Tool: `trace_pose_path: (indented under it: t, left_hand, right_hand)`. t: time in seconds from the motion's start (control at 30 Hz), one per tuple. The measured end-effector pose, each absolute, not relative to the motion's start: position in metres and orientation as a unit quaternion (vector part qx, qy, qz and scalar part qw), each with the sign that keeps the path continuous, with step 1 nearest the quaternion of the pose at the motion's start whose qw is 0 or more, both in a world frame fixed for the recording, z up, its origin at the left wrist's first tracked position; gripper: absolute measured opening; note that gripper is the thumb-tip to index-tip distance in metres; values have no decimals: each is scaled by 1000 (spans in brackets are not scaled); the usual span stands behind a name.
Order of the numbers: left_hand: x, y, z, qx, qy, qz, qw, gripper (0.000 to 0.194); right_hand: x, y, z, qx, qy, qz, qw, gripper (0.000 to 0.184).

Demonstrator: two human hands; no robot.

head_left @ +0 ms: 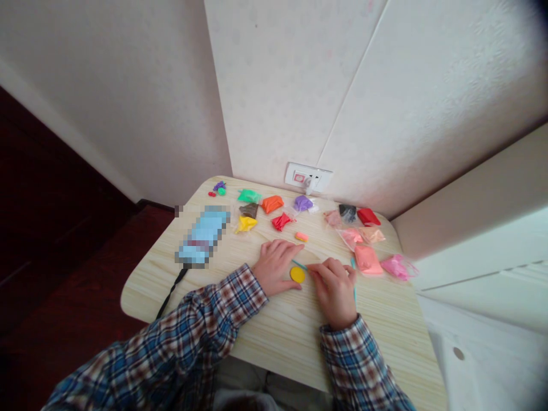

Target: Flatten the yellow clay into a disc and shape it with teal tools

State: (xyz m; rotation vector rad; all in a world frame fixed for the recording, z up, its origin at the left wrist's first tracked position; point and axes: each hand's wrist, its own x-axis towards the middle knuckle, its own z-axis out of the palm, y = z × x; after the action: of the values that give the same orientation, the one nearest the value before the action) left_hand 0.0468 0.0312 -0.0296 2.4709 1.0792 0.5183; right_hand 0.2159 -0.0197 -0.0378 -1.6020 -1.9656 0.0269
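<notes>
A flat yellow clay disc (297, 275) lies on the table between my two hands. My left hand (276, 267) rests beside it on the left, fingers stretched out and thumb apart, with the thumb near the disc's lower edge. Pinched in my right hand (335, 290) is a thin teal clay modelling tool (299, 264), its tip pointing left just above the disc. Whether the tip touches the disc I cannot tell. Beyond my fingers lies a small pink and yellow clay piece (301, 237). Another teal tool (355, 294) is partly hidden behind my right hand.
Several clay packets, including orange (273, 204), yellow (246, 224), red (281, 221) and salmon (369, 260), lie across the wooden table (274, 337). A phone-like device (203, 237), pixelated, sits left with a black strap (171, 291). Small clay fruits (220, 186) lie back left. A wall socket (308, 177) is behind.
</notes>
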Motion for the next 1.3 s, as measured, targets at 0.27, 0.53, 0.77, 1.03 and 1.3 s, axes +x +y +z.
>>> trace_pose_path:
  t: [0.27, 0.53, 0.77, 1.03, 1.3]
  left_hand:
    - [46, 30, -31, 885, 384, 185, 188, 86]
    - [45, 29, -32, 891, 377, 185, 175, 85]
    - [45, 31, -33, 896, 367, 180, 175, 89]
    - [41, 30, -29, 894, 376, 175, 170, 83]
    - [36, 31, -28, 899, 370, 170, 163, 84]
  right_hand:
    - [211, -20, -37, -592, -750, 37, 293, 20]
    - [213, -20, -37, -605, -741, 33, 290, 19]
    - [213, -19, -37, -602, -743, 31, 291, 18]
    - [209, -19, -35, -592, -754, 34, 284, 17]
    - [212, -20, -36, -600, -746, 23, 287, 19]
